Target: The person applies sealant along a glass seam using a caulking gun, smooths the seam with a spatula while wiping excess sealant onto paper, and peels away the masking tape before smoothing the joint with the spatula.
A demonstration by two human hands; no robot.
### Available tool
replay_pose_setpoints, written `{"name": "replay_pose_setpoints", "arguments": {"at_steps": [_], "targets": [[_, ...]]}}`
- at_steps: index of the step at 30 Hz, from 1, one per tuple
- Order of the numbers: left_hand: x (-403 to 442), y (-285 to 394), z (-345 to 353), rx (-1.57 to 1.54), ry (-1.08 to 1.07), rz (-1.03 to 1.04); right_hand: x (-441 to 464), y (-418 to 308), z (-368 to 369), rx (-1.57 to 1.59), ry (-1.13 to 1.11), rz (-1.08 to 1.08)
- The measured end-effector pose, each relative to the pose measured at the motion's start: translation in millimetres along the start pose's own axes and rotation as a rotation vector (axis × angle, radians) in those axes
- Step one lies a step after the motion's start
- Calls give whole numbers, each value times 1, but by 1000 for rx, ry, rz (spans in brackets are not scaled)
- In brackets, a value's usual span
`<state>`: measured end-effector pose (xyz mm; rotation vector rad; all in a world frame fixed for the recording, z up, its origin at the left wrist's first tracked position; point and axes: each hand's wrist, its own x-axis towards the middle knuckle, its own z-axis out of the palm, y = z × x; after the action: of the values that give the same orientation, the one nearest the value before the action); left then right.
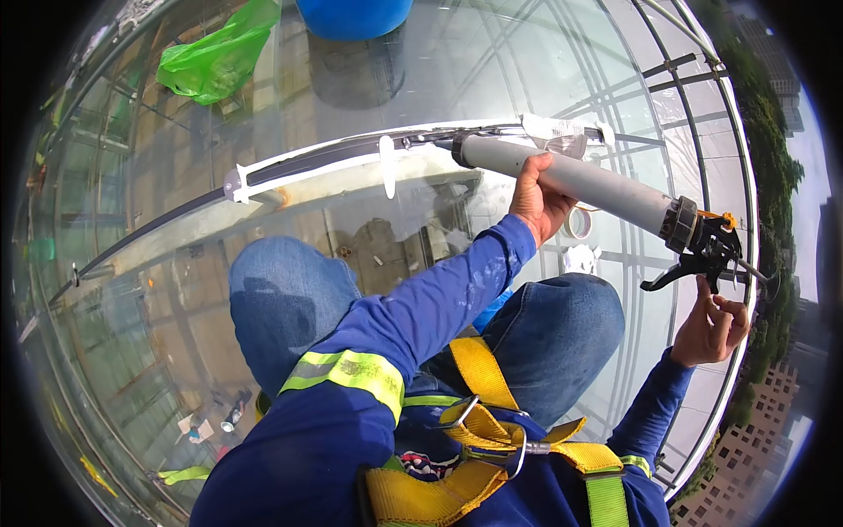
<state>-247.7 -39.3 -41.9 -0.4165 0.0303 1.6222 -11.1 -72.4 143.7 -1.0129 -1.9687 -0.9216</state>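
sealant gun (610,187) grasped by left hand (539,204), right hand (713,327) at black handle (700,263), grip unclear, shirt print (428,465) unreadable

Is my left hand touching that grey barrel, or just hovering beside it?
Touching. The head view shows the left hand gripping the grey barrel, the thumb laid over its surface with no gap between.

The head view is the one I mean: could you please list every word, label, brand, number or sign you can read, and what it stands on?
No text can be read.
Shirt: the print on its front is too small and blurred to read.
Grey tube: no lettering can be made out.
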Motion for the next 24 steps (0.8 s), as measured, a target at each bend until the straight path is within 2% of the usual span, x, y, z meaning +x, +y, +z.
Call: {"name": "replay_pose_setpoints", "arguments": {"at_steps": [2, 4, 6, 7, 8, 10, 12, 13, 14, 16, 18, 19, 22, 24], "targets": [[-1, -18, 2, 85, 20, -29, -7, -7, -16, -105, 69, -105], [-2, -35, -3, 176, 55, -68, -13, -31, -18, -8, -170, -146], [-9, -47, -8, 245, 42, -98, -20, -52, -4, -7, -667, -40], [-14, -52, -8, 280, 29, -118, -21, -61, 6, -121, -878, -4], [-19, -58, -4, 347, 55, -141, -30, -57, 14, -359, -911, -84], [-18, -68, -21, 458, -78, -108, -67, -8, 42, -137, -840, 67], [-11, -57, -33, 638, -238, -262, -78, 5, 43, -52, -800, 107], [-6, -48, -39, 710, -232, -266, -85, 10, 41, -33, -810, 206], [-1, -37, -46, 781, -223, -266, -93, 17, 38, -8, -819, 302], [17, -11, -71, 715, -46, -351, -115, 32, 35, -16, -835, 498], [27, 3, -78, 856, 64, -231, -148, 53, 32, 15, -826, 724], [30, 7, -78, 824, 87, -205, -172, 64, 33, 13, -784, 786], [36, 16, -79, 757, 144, -134, -233, 91, 39, -69, -938, 1132], [40, 20, -87, 752, 167, -119, -275, 103, 44, -156, -973, 1236]]}}
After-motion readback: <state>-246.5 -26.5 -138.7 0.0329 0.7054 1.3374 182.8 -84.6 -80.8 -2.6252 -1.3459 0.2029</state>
